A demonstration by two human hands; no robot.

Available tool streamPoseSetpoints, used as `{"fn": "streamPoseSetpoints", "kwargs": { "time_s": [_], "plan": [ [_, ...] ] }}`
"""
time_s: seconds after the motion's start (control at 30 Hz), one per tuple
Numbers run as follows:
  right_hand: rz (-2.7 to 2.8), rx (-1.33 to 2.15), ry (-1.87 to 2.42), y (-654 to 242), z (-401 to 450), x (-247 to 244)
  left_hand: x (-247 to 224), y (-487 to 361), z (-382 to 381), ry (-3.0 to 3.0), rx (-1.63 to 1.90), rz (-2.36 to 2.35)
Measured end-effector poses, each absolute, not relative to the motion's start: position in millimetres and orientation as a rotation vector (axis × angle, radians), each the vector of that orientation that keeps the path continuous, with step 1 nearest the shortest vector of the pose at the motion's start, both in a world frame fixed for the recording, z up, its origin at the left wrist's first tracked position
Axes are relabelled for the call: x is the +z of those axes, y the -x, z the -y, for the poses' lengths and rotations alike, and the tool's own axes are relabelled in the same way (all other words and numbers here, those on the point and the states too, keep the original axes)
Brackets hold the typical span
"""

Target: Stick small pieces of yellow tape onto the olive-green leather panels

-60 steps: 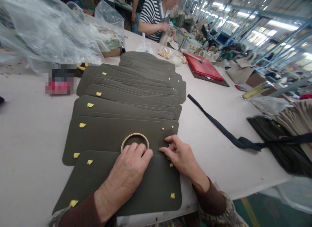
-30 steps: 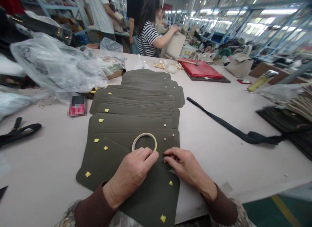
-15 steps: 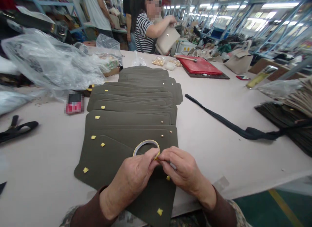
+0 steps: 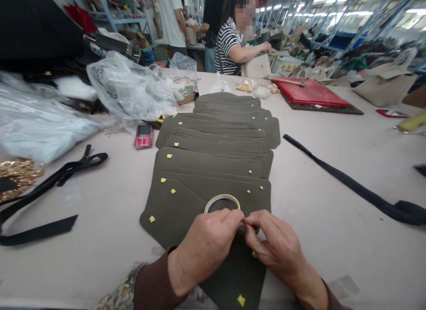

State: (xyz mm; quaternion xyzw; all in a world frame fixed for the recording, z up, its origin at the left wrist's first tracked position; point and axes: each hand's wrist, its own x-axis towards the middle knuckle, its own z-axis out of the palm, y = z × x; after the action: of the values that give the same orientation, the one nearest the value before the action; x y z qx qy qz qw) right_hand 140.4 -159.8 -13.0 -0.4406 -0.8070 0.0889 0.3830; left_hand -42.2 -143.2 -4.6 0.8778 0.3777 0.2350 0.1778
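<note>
A roll of yellow tape (image 4: pixel 222 197) is held by my left hand (image 4: pixel 208 243), whose fingers are closed on its near edge. My right hand (image 4: pixel 279 245) is pinched close beside the left fingertips; what lies between its fingers is too small to make out. Under both hands lie overlapping dark olive panels (image 4: pixel 206 185), fanned away from me. Small yellow tape pieces (image 4: pixel 152 219) stick to their left side and to the nearest panel, and small metal studs (image 4: pixel 261 188) show near their right edges.
Black straps (image 4: pixel 43 230) lie at left, below clear plastic bags (image 4: pixel 129 88). Another black strap (image 4: pixel 346 179) crosses the right side. A red slab (image 4: pixel 311 91) with a hammer on it sits at the back. Beyond the table, a person in a striped top handles a pale bag (image 4: pixel 259 66).
The view has turned left, so the table's contents appear further right. My hands remain close together at the tape roll. The person's pale bag is lower.
</note>
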Motion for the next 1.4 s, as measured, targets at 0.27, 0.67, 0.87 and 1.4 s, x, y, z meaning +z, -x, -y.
{"fn": "streamPoseSetpoints", "kwargs": {
  "time_s": [0.27,0.67,0.87,1.4],
  "plan": [
    [1.445,0.867,1.477,-132.7,145.2,-12.8,1.0,31.1,135.8,-2.638,0.913,-1.025],
    [1.386,0.953,1.58,-158.7,115.5,-26.7,-26.9,29.3,107.6,-2.773,0.325,-1.24],
    [1.709,0.519,1.614,-150.6,110.6,-31.0,-24.3,30.1,109.1,-2.745,0.303,-1.223],
    [1.786,0.327,1.606,-151.8,122.0,-37.0,-29.9,30.7,108.9,-2.692,0.29,-1.263]
  ]
}}
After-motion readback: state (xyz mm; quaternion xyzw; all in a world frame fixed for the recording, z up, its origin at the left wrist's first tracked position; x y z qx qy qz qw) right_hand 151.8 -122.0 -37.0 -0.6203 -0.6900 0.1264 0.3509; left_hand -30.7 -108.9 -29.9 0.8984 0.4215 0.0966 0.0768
